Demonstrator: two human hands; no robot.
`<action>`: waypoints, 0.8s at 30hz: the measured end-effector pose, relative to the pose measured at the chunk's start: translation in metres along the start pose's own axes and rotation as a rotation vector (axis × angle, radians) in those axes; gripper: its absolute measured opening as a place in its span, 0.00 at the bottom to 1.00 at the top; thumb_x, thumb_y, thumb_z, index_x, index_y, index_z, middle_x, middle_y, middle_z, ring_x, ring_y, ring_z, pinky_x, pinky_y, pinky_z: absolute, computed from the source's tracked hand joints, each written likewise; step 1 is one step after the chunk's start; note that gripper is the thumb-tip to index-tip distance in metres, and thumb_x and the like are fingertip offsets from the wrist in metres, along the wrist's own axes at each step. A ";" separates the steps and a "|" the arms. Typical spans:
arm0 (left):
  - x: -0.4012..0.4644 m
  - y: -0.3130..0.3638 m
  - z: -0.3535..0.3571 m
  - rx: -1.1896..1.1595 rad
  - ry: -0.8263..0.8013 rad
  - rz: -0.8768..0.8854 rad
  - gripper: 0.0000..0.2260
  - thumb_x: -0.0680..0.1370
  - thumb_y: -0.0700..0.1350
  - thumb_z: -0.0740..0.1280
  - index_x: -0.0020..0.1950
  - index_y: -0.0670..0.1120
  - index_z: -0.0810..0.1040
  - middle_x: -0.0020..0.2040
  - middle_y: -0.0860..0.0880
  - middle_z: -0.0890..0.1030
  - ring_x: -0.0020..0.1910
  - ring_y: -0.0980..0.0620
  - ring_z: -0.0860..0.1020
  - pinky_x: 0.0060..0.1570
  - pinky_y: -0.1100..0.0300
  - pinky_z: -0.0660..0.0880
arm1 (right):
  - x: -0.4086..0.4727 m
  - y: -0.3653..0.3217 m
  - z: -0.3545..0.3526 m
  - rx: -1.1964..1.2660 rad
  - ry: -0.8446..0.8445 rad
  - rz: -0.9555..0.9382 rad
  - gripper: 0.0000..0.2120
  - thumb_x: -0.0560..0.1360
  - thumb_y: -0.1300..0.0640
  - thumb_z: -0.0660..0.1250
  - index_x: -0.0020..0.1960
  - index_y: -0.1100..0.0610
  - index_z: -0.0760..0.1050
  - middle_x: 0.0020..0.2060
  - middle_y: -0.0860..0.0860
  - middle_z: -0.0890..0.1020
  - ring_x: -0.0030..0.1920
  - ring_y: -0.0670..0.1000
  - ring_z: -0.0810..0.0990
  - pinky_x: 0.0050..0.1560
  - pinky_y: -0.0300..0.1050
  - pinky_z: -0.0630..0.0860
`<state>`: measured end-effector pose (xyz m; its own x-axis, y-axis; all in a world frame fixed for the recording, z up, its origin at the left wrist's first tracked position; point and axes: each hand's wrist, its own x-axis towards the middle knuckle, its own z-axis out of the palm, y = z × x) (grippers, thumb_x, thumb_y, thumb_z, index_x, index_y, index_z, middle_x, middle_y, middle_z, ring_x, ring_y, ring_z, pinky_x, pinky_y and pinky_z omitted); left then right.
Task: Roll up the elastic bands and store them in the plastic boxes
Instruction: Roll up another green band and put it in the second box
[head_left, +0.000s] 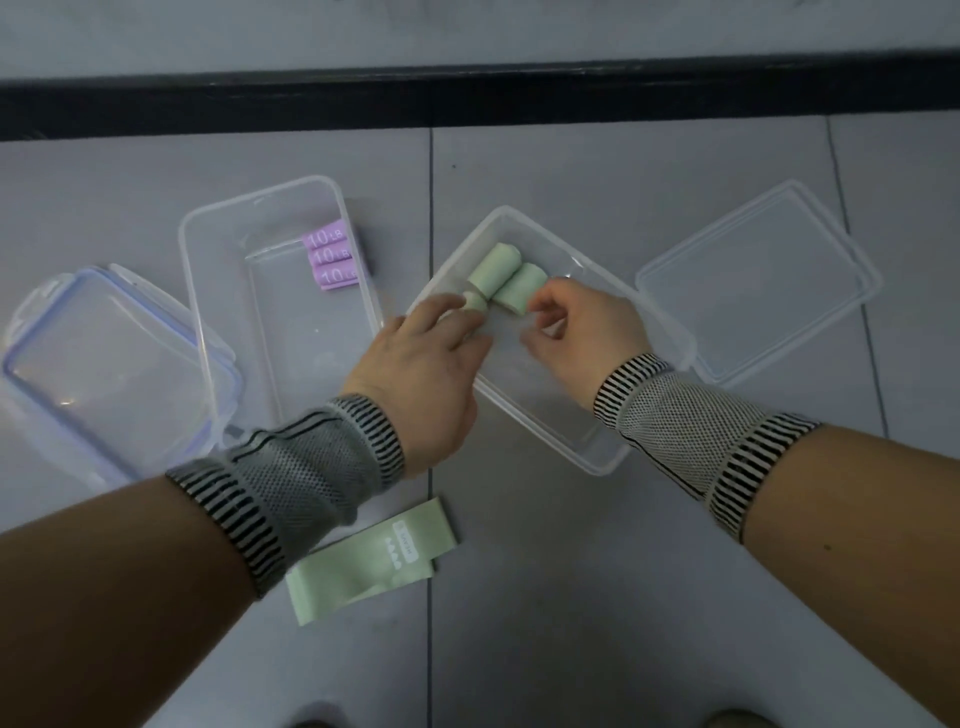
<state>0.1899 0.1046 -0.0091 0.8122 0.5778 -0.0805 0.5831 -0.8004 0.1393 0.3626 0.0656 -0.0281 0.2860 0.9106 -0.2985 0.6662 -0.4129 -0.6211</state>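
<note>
1. Both forearms reach forward and inward from the lower corners, bare below the elbow.
2. Each wrist wears a knitted grey brace with striped black-and-white cuffs: left brace (306, 478), right brace (691, 441).
3. The left hand (421, 364) lies back-up, with its fingers stretched forward and to the right, nearly straight and close together.
4. The right hand (582, 322) is turned knuckles-up, with its fingers (545, 304) curled inward toward the thumb in a loose pinch.
5. The two hands sit near each other, fingertips apart, with the left slightly lower.
</note>
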 end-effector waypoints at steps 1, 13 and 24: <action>-0.003 0.010 -0.004 -0.100 -0.020 -0.100 0.22 0.69 0.47 0.56 0.57 0.42 0.80 0.57 0.43 0.79 0.57 0.38 0.75 0.52 0.45 0.77 | -0.004 0.002 -0.007 -0.088 0.004 -0.021 0.10 0.73 0.54 0.69 0.54 0.53 0.77 0.49 0.50 0.81 0.50 0.52 0.78 0.54 0.44 0.73; 0.012 0.046 -0.017 -0.456 -0.361 -0.743 0.20 0.80 0.47 0.57 0.70 0.43 0.68 0.67 0.43 0.73 0.65 0.44 0.71 0.63 0.56 0.67 | -0.021 0.021 -0.026 -0.424 0.093 0.071 0.14 0.76 0.54 0.61 0.61 0.51 0.75 0.64 0.50 0.71 0.64 0.55 0.65 0.60 0.52 0.67; 0.036 -0.002 -0.028 -0.362 -0.347 -0.759 0.24 0.80 0.50 0.57 0.75 0.46 0.60 0.70 0.44 0.70 0.68 0.44 0.69 0.65 0.54 0.66 | -0.030 0.003 -0.016 -0.262 0.020 0.045 0.16 0.77 0.54 0.61 0.65 0.52 0.72 0.62 0.51 0.71 0.62 0.54 0.66 0.61 0.44 0.66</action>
<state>0.2177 0.1310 0.0151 0.2054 0.8014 -0.5617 0.9702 -0.0914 0.2243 0.3672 0.0380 -0.0092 0.3310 0.8929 -0.3052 0.8074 -0.4354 -0.3981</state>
